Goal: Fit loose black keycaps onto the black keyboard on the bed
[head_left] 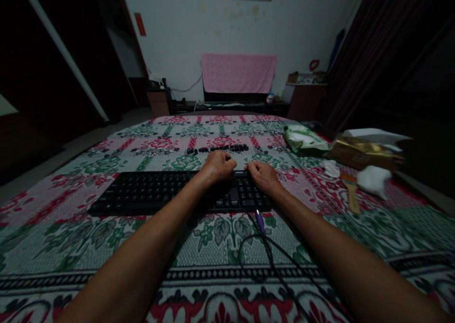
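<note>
A black keyboard (142, 190) lies flat on the patterned tablecloth. Over its right half, near the back edge, is my left hand (218, 166), its fingers curled into a pinch; whatever may be between them is too dark and small to make out. My right hand (265, 176) rests closed at the keyboard's back right corner, fingers bent over that edge. Behind the keyboard, loose black keycaps (223, 148) lie in a rough row. In front, a black cable with a purple plug (260, 221) trails towards me between my forearms.
To the right lie a wooden-handled brush (351, 192), crumpled white tissue (375, 180), a smaller tissue piece (332, 168), a green-and-white pack (305, 140) and a gold tissue box (366, 152). Beyond the table, a pink cloth (239, 73) covers a screen against the wall.
</note>
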Demonstrator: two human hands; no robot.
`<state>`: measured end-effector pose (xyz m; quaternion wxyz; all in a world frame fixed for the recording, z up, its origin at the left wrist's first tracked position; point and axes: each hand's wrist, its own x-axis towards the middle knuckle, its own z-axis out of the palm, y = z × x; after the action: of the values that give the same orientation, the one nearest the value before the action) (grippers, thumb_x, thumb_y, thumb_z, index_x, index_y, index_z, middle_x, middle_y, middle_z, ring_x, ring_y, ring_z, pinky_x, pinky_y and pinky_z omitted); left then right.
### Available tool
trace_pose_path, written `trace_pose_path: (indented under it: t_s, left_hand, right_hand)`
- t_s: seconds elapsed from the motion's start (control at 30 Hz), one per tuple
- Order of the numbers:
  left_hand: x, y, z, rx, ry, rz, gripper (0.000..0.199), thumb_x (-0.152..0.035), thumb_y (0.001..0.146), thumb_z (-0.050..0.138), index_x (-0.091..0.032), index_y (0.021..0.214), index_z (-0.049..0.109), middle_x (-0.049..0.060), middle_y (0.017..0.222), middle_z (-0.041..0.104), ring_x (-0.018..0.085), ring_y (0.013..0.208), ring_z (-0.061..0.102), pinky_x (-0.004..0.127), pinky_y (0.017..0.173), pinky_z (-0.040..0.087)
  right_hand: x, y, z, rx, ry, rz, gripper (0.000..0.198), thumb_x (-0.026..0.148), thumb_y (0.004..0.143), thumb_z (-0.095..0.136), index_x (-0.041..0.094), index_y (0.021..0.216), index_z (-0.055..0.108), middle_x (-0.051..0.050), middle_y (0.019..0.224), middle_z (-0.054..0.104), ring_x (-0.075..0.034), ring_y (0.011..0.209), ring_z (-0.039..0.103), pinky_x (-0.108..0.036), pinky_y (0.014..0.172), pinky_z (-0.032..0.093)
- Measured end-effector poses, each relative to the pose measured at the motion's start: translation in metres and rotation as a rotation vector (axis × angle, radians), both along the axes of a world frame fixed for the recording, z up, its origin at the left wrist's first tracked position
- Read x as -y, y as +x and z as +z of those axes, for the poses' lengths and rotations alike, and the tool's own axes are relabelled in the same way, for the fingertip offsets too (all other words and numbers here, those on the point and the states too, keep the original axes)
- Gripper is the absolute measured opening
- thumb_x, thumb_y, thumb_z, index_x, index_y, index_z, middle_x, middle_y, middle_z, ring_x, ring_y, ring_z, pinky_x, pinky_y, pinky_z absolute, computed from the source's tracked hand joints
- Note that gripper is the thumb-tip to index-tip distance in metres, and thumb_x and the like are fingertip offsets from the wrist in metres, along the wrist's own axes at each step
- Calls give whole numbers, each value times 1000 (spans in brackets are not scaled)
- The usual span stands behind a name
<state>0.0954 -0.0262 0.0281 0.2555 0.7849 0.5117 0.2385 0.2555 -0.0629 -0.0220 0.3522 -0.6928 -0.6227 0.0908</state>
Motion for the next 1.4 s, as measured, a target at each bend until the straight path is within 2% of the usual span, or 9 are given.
trace_pose_path:
  t_s: [0.1, 0.33, 0.43, 0.63, 0.83, 1.0, 1.1, 1.23, 1.4]
  left_hand:
    - [2, 9, 8, -166, 178, -67, 24, -25, 70, 48, -11, 69, 67, 8, 59, 62, 20, 65, 59, 26, 60, 41]
    - [20, 15, 13, -284, 333, -142, 29, -24, 72, 45, -10, 76, 70, 12, 70, 66, 21, 70, 59, 27, 66, 42]
    - [19, 11, 10, -244, 330, -109, 28, -25, 72, 44, -12, 76, 69, 10, 69, 66, 20, 70, 60, 26, 65, 42]
    - [-2, 5, 8, -189, 118, -17, 27, -26, 70, 43, -14, 70, 68, 2, 52, 59, 16, 58, 58, 22, 54, 39]
    - [20, 15, 9, -242, 322, -20, 26, -25, 71, 45, -13, 69, 68, 10, 66, 66, 20, 70, 61, 25, 64, 42]
    - [28, 14, 31, -218, 383, 6, 25, -24, 70, 45, -12, 73, 67, 11, 71, 67, 20, 74, 62, 26, 66, 43]
    - [17, 6, 36, -116, 241, 37, 24, -26, 70, 45, -12, 68, 64, 6, 57, 62, 18, 63, 62, 24, 58, 44]
    - [0, -4, 21, 92, -14, 83, 18, -25, 68, 45, -15, 65, 59, 2, 50, 59, 16, 49, 60, 22, 46, 42]
    - [-4, -5, 17, 412, -261, 115, 9, -22, 68, 48, -15, 70, 54, 0, 55, 60, 15, 47, 62, 20, 42, 44]
  right_hand:
    - [0, 0, -1, 10, 14, 8, 35, 34, 83, 37, 19, 71, 66, -1, 69, 64, -14, 69, 56, -22, 59, 32]
    - [-2, 1, -2, 39, 37, 1, 36, 33, 83, 36, 18, 65, 64, -1, 64, 61, -12, 61, 51, -22, 54, 28]
    - [-2, 0, -2, 32, 27, 3, 36, 33, 83, 37, 18, 67, 65, -1, 67, 63, -12, 63, 52, -22, 56, 29]
    - [-1, 0, 0, -6, -1, 6, 34, 32, 83, 38, 18, 73, 68, -2, 72, 66, -14, 71, 56, -21, 60, 33]
    - [0, -1, 2, 35, -3, -1, 35, 31, 84, 37, 17, 70, 66, -1, 71, 65, -13, 67, 53, -21, 57, 31]
    - [-1, -1, 0, 31, 5, -2, 34, 31, 83, 38, 18, 70, 66, -1, 71, 65, -13, 68, 54, -21, 59, 31]
    - [-2, 0, -1, -5, 5, 15, 33, 30, 83, 38, 19, 72, 67, -1, 73, 66, -14, 72, 57, -21, 62, 34]
    - [-2, 3, 4, -16, -32, 61, 33, 30, 83, 39, 18, 73, 68, -3, 73, 66, -16, 74, 58, -23, 64, 38]
    - [1, 3, 22, -64, 150, 321, 24, 32, 77, 54, 19, 91, 68, -4, 95, 67, -17, 92, 59, -28, 82, 42]
